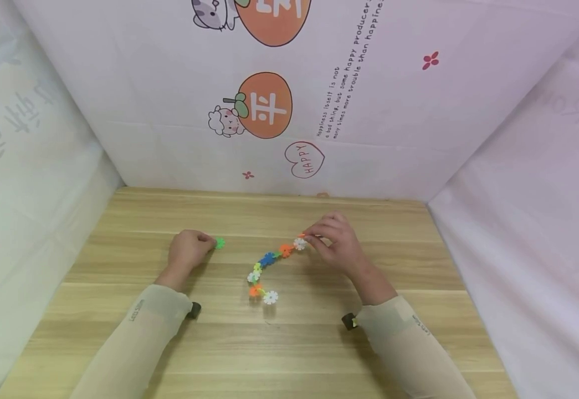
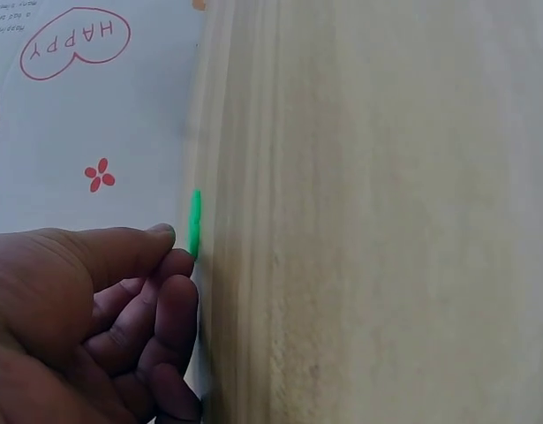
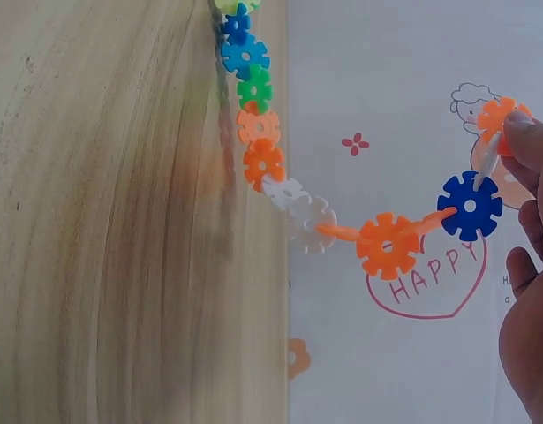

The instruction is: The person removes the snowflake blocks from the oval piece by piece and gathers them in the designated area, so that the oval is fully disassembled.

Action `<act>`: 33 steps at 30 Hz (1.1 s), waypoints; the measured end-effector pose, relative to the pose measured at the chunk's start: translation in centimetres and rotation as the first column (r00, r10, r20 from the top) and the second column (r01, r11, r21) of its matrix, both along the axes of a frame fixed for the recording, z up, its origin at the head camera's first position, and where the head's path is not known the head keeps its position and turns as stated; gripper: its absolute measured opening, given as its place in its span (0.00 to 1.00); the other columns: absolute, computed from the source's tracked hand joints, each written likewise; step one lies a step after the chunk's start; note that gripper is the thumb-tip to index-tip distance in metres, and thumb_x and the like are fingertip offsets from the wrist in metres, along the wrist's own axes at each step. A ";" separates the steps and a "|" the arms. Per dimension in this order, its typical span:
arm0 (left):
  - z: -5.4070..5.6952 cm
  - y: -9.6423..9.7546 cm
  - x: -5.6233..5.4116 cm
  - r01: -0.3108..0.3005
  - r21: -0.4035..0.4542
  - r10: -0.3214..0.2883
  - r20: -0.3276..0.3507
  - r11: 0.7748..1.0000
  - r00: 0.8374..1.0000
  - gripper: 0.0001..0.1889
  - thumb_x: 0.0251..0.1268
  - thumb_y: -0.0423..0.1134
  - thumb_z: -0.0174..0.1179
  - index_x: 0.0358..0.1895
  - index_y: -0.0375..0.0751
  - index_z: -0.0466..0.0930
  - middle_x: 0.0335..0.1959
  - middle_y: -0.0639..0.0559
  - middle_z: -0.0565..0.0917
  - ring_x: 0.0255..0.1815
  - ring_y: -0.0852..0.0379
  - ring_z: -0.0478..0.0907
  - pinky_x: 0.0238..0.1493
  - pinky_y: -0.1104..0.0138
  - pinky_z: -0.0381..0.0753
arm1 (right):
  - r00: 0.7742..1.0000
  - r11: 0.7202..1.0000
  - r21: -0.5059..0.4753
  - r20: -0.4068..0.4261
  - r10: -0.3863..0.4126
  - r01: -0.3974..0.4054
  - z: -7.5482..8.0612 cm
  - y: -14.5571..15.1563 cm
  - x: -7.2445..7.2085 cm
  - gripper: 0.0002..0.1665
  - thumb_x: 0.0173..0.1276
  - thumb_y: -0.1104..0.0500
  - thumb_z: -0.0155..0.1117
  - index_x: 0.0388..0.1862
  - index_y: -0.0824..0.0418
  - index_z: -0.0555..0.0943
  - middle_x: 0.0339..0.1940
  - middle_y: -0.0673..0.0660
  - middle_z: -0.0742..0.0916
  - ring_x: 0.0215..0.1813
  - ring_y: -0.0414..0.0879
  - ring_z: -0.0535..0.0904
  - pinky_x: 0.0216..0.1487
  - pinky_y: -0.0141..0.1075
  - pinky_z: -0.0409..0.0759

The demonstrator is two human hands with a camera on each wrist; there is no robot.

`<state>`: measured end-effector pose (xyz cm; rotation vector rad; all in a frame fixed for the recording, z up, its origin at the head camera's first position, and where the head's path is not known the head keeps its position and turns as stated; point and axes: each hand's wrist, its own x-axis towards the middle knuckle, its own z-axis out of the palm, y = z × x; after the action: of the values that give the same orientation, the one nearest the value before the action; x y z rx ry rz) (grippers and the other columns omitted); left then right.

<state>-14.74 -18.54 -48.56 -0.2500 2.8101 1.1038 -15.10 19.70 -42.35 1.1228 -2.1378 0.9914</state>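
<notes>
A chain of interlocking plastic snowflake discs (image 1: 268, 259) in orange, white, blue, green and yellow curves through the middle of the head view. My right hand (image 1: 339, 244) pinches its upper end, an orange snowflake disc (image 3: 501, 124), between thumb and fingers. Below that disc hang a blue disc (image 3: 470, 206) and another orange one (image 3: 388, 246). A white disc (image 1: 271, 297) forms the chain's near end. To the left, apart from the chain, my left hand (image 1: 189, 249) pinches a single green snowflake disc (image 1: 220, 243), seen edge-on in the left wrist view.
Both hands are over a wood-grain table (image 1: 289, 354). A white printed cloth (image 1: 369, 100) rises behind its back edge, and pale cloth walls stand at the left and right. A dark wrist camera (image 1: 350, 321) sits beside the right sleeve.
</notes>
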 end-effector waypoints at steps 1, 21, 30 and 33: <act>0.0 0.1 0.0 0.005 0.006 -0.004 -0.005 1.000 1.000 0.15 0.72 0.49 0.64 0.44 0.41 0.91 0.47 0.43 0.90 0.54 0.39 0.83 0.55 0.47 0.80 | 1.000 1.000 0.000 -0.001 0.001 -0.001 0.0 0.0 0.0 0.03 0.64 0.64 0.77 0.37 0.60 0.91 0.35 0.50 0.91 0.41 0.51 0.78 0.47 0.45 0.71; 4.1 7.5 0.9 0.252 0.194 -0.206 -0.229 0.948 0.951 0.08 0.71 0.49 0.68 0.41 0.51 0.90 0.37 0.57 0.89 0.39 0.55 0.84 0.39 0.58 0.85 | 0.999 1.000 0.025 -0.037 -0.003 0.004 0.4 -0.4 0.3 0.08 0.60 0.68 0.78 0.39 0.61 0.92 0.35 0.52 0.90 0.42 0.52 0.79 0.47 0.45 0.73; 5.7 11.0 2.0 0.366 0.261 -0.286 -0.297 0.893 0.911 0.08 0.70 0.47 0.70 0.45 0.50 0.90 0.39 0.61 0.89 0.41 0.59 0.84 0.41 0.60 0.85 | 0.999 1.000 0.011 -0.037 0.010 -0.010 0.7 -1.1 0.7 0.09 0.59 0.69 0.79 0.37 0.60 0.92 0.33 0.50 0.90 0.41 0.51 0.78 0.44 0.43 0.72; 6.1 11.8 2.2 0.390 0.292 -0.298 -0.313 0.873 0.902 0.09 0.69 0.46 0.71 0.47 0.48 0.90 0.40 0.63 0.88 0.43 0.59 0.83 0.41 0.60 0.85 | 0.999 1.000 0.010 -0.027 0.017 -0.017 0.8 -1.3 0.8 0.09 0.59 0.68 0.79 0.37 0.59 0.92 0.33 0.49 0.90 0.40 0.50 0.77 0.43 0.43 0.71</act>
<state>-12.55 -6.74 -42.46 0.4497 2.6362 1.5995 -14.27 18.42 -41.57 1.1547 -2.1171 0.9693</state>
